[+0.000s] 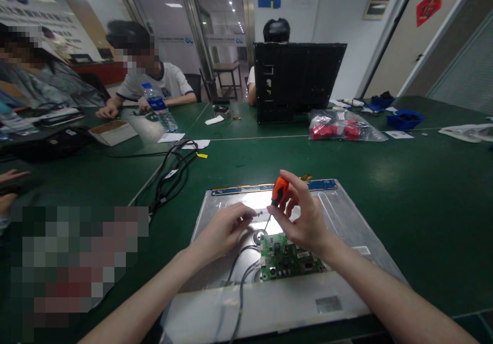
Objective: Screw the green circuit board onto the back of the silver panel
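A flat silver display panel (208,303) lies on the green table, with a blue strip along its far edge. On its middle sits a green circuit board (283,259), and grey cables run from the board's left side towards the near edge. My right hand (304,213) holds an orange and black screwdriver (280,190), its shaft pointing down at a round fitting (259,237) beside the board. Left of it, my left hand (231,228) is over the panel, thumb and forefinger pinched on a small screw-like piece (259,213).
Black cables (173,174) lie coiled left of the panel. Farther back are a water bottle (159,108), an upright black screen (296,82), a plastic bag with red items (342,127) and blue trays (405,120). Several people sit around the table; a person's hand shows at the left edge.
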`<state>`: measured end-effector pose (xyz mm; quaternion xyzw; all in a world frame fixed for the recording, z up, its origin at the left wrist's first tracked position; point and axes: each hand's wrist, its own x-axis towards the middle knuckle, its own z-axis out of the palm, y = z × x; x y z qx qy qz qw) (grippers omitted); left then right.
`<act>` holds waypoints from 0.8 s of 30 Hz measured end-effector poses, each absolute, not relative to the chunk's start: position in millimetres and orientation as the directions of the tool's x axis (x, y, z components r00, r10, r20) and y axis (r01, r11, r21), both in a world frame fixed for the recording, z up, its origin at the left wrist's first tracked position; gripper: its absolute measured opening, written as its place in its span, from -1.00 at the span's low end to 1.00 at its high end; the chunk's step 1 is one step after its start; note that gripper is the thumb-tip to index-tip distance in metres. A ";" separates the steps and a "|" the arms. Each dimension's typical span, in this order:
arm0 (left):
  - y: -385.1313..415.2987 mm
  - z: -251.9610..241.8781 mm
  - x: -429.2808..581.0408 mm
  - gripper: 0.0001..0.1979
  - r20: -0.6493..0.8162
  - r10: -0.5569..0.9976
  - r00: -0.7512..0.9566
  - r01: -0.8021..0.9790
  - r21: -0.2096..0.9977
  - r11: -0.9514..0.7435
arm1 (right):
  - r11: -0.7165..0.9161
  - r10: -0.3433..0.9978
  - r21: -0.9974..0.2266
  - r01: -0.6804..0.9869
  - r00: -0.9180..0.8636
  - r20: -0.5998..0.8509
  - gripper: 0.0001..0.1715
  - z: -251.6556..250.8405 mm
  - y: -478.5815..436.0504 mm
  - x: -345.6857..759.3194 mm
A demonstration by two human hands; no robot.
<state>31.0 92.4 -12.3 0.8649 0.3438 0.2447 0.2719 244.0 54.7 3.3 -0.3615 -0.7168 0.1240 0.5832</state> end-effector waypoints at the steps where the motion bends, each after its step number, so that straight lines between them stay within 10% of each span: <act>1: 92.2 -8.5 31.0 -0.86 0.245 0.722 0.647 0.455 0.636 -0.623 | 0.713 0.662 -0.604 0.356 -0.061 0.747 -0.24 4.2 54.3 243.6; 24: 11.0 -3.4 43.0 -0.88 0.181 0.796 0.577 0.488 0.705 -0.514 | 0.682 0.728 -0.693 0.234 -0.122 0.675 -0.23 7.2 49.7 238.7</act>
